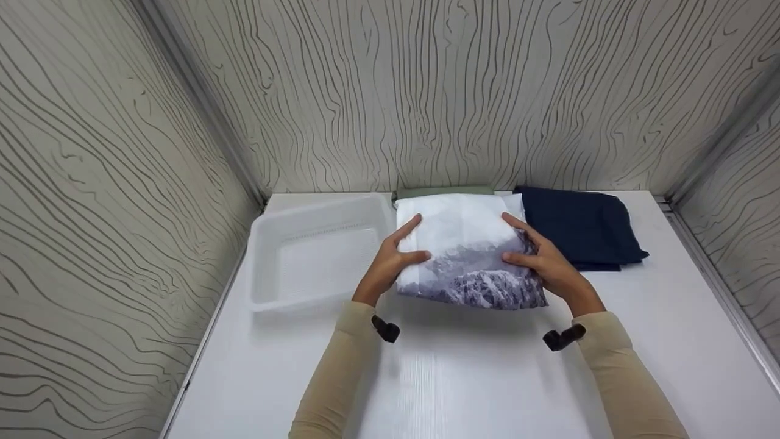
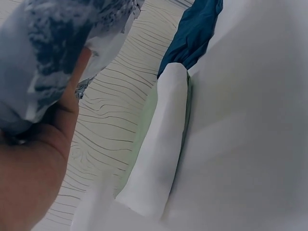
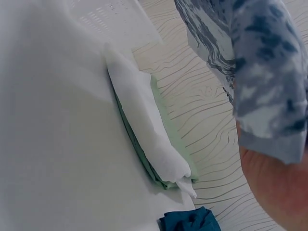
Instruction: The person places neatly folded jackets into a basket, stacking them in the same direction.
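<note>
A folded cloth [image 1: 463,228], white with a purple-grey snowy mountain print, is held up above the white table in the head view. My left hand [image 1: 390,262] grips its left side, with the thumb on the upper face. On the opposite side my right hand [image 1: 551,265] holds it the same way, thumb on the print. Some fingers of both hands are hidden behind the fabric. Both wrist views show the cloth raised off the table, beyond a folded white cloth [image 2: 166,130] that lies on a folded green cloth [image 3: 180,151].
To the left stands a white plastic basket [image 1: 261,274] with a perforated bottom. A folded navy cloth [image 1: 576,225] lies at the back right of the white table [image 1: 463,384]. Wood-patterned panels [image 1: 378,91] enclose the back and both sides.
</note>
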Demonstrator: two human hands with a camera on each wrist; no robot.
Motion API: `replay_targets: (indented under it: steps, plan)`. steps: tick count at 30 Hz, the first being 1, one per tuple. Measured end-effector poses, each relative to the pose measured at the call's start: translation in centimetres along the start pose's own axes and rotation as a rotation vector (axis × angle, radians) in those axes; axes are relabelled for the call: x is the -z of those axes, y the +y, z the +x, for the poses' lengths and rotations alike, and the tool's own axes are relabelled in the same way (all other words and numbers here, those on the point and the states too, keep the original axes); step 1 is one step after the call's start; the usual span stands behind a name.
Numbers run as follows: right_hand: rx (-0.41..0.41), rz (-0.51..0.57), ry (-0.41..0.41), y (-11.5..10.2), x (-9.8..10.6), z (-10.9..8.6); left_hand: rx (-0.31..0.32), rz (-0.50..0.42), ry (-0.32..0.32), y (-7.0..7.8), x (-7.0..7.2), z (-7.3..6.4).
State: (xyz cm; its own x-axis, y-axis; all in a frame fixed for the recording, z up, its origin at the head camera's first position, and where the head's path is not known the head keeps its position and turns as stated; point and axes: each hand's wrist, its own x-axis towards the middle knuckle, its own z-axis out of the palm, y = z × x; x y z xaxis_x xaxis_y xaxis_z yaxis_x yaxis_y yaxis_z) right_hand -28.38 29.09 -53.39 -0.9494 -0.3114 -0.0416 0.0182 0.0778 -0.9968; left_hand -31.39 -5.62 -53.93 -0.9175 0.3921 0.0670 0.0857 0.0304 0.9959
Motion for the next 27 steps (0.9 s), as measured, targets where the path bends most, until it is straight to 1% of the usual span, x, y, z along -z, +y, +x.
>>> replay_targets:
  steps: [6,15,24,27]
  plan:
    - [0.022,0.02,-0.02,-0.6,-0.7,1.0,-0.012,0.005,0.016,0.4,1.2,-0.1]
    - [0.01,0.007,-0.035,-1.5,-2.0,2.4,-0.037,0.003,0.042,0.8,2.9,-0.7]
    - [0.001,0.021,-0.071,-1.8,-3.1,3.8,-0.005,0.014,0.098,1.0,4.4,-1.2]
    - [0.007,0.019,-0.085,-2.0,-3.6,4.1,0.001,0.008,0.107,1.1,4.9,-1.5]
